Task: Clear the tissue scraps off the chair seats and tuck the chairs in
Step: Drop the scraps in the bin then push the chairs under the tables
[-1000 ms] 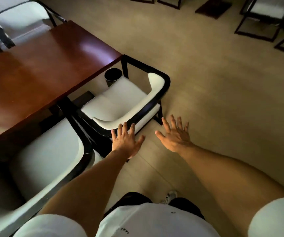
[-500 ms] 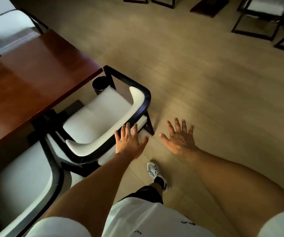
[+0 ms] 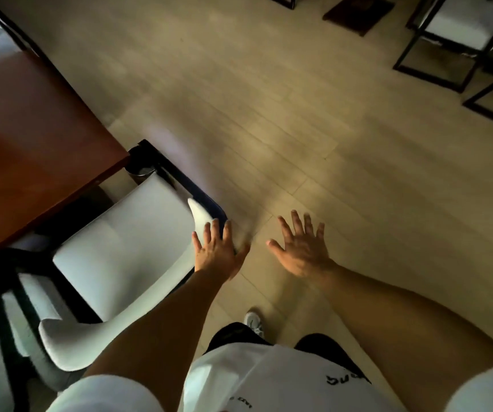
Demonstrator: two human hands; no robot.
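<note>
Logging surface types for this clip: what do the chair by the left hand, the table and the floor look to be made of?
Chair: white padded seat and back, likely leather or vinyl by its smooth, faint sheen; black frame, material unclear. Table: reddish-brown wood or veneer, glossy, catching light. Floor: pale plank flooring, wood or laminate, with visible board seams. The left hand is open at the chair back.

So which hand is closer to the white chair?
The left hand is closer: it is right at the white chair, over its back corner. The right hand is off to the side, spread open over the bare floor.
</note>
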